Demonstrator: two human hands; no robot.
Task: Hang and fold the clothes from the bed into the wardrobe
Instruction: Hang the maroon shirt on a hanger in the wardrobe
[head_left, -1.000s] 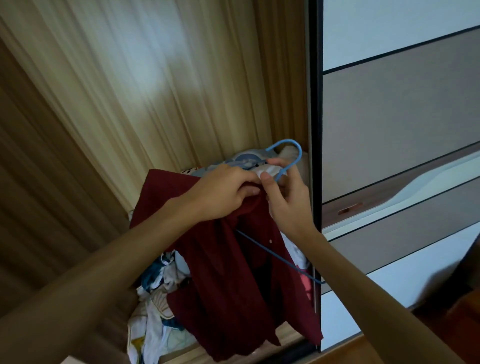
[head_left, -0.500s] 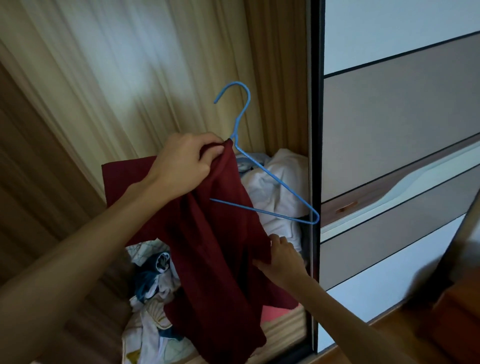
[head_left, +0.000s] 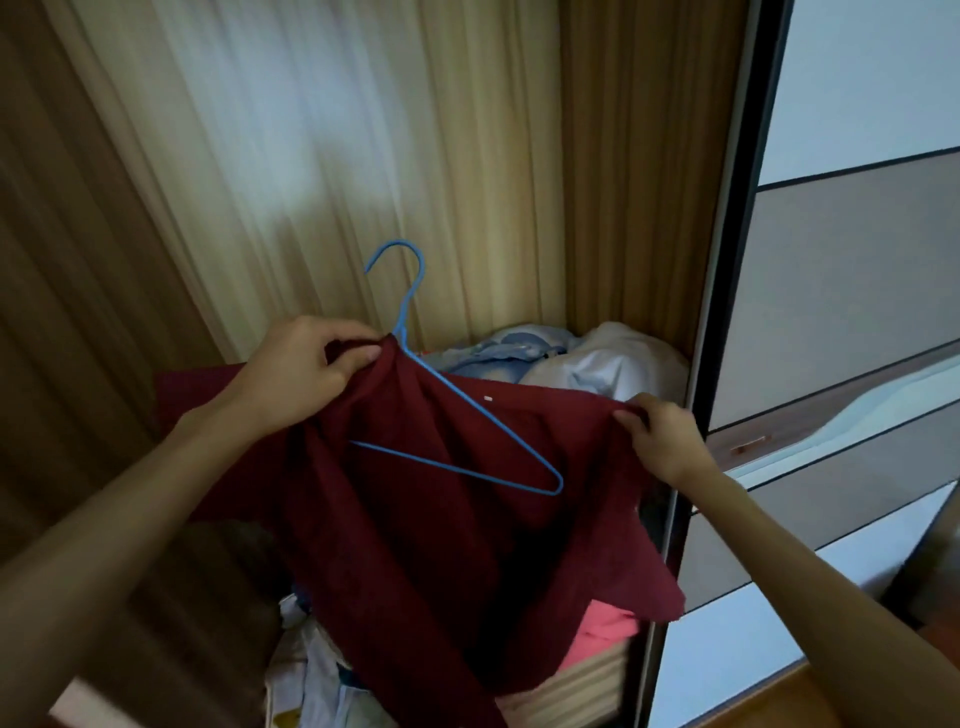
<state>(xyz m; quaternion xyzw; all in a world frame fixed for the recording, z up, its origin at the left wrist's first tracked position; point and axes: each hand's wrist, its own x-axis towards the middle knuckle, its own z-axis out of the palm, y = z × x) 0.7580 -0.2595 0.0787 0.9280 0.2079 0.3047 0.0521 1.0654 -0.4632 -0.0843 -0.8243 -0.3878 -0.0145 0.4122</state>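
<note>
a: what's in the hands?
b: a dark red shirt (head_left: 457, 519), spread open in front of the wardrobe (head_left: 363, 156). the left hand (head_left: 306, 371) pinches the cloth at the neck of a blue hanger (head_left: 441, 410); the right hand (head_left: 662, 441) grips the shirt's edge further right.
a: and the hanger?
b: hook up, tilted left. its right arm and bottom bar lie bare against the red cloth, the left side is hidden.
a: anything behind?
b: white and pale blue clothes (head_left: 561, 353) heaped at the far side, a pink piece (head_left: 608, 631) low down, patterned cloth (head_left: 311, 675) near the bottom left. a sliding door (head_left: 841, 312) stands on the right.
</note>
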